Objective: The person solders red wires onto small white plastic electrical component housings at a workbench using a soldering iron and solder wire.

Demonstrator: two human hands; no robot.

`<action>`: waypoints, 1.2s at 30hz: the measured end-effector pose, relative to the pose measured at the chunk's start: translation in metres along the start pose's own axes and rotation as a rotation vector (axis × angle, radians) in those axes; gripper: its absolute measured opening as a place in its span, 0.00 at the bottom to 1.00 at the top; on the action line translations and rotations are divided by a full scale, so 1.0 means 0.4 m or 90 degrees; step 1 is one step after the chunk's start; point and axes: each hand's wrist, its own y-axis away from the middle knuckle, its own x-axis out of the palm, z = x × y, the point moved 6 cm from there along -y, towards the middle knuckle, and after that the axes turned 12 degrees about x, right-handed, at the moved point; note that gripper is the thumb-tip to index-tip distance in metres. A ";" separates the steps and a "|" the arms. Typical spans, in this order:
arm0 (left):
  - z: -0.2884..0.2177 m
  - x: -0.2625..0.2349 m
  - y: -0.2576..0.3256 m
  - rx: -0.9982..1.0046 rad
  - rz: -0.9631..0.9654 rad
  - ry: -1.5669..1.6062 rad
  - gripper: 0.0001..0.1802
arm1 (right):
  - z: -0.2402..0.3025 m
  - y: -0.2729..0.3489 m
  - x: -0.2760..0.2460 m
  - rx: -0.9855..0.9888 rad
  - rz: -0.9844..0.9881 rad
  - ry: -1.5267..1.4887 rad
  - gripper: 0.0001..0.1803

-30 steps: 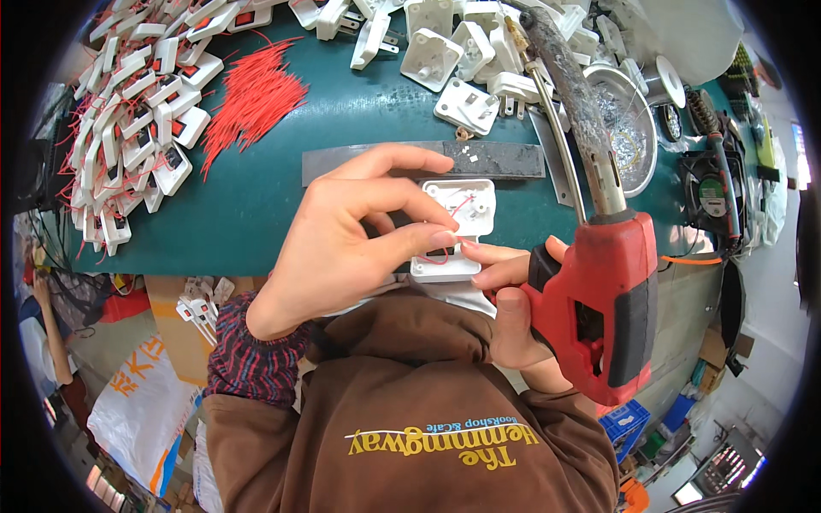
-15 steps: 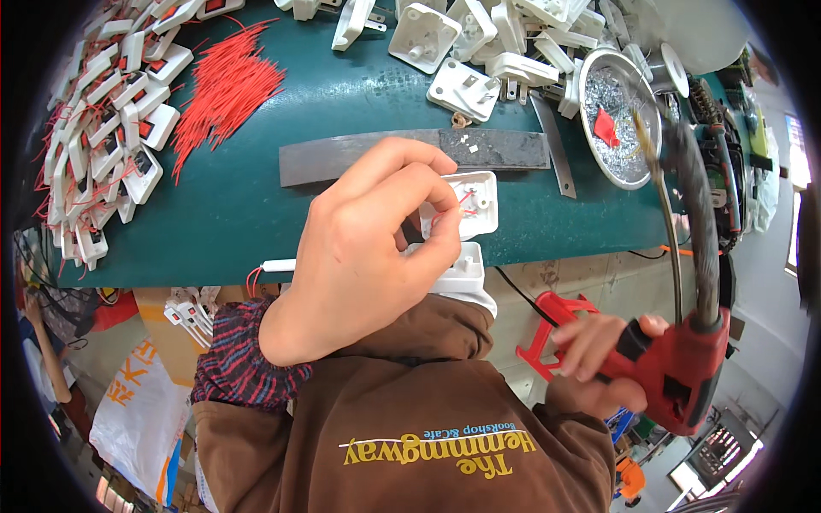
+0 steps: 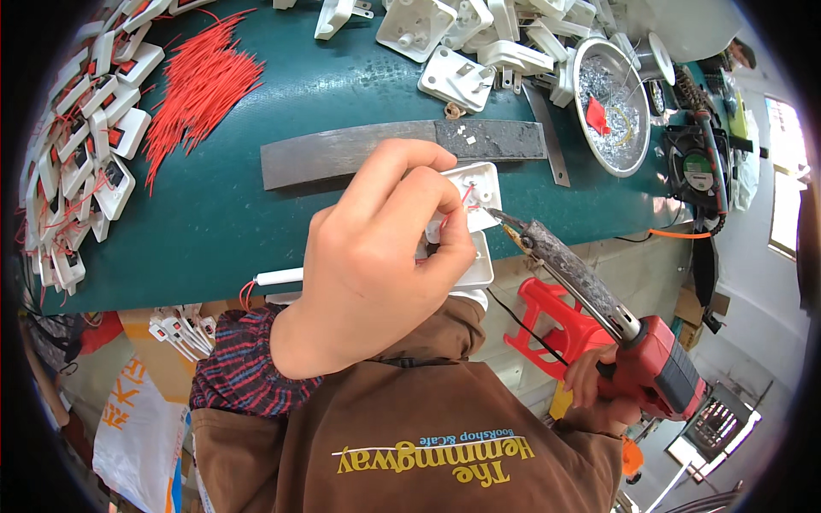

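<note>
My right hand [image 3: 603,393] grips a red-and-black soldering gun [image 3: 658,368]. Its dark tip reaches the edge of a white plug housing [image 3: 483,175], close by the posts inside. Over that housing my left hand [image 3: 376,248] is closed in a pinch on a thin red wire [image 3: 467,195], part of which runs into the housing. My fingers hide the wire's other end. A second white housing part [image 3: 479,267] lies nearer me, partly under my left hand. A white-sleeved lead [image 3: 278,277] with red wires pokes out beside my left wrist.
A grey metal bar [image 3: 342,154] lies just beyond the housing. Red wires [image 3: 201,94] and wired white housings [image 3: 111,171] are heaped at left. White plug parts [image 3: 457,79] pile up at the back. At right are a metal bowl [image 3: 641,158] and, below the table, a red stool [image 3: 534,316].
The soldering gun has swung down and left, from pointing upward to having its tip at the housing. My left hand keeps its pinch, barely shifting. The whole view has moved slightly.
</note>
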 end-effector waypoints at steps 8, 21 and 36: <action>-0.004 -0.005 -0.002 0.016 -0.022 -0.003 0.06 | -0.002 0.017 0.007 0.045 -0.074 0.046 0.40; -0.004 0.005 0.003 0.030 -0.032 -0.053 0.08 | 0.013 0.041 0.021 0.097 -0.112 0.181 0.39; -0.005 0.004 -0.005 0.038 -0.042 -0.062 0.09 | -0.008 0.041 0.038 0.173 -0.169 0.107 0.26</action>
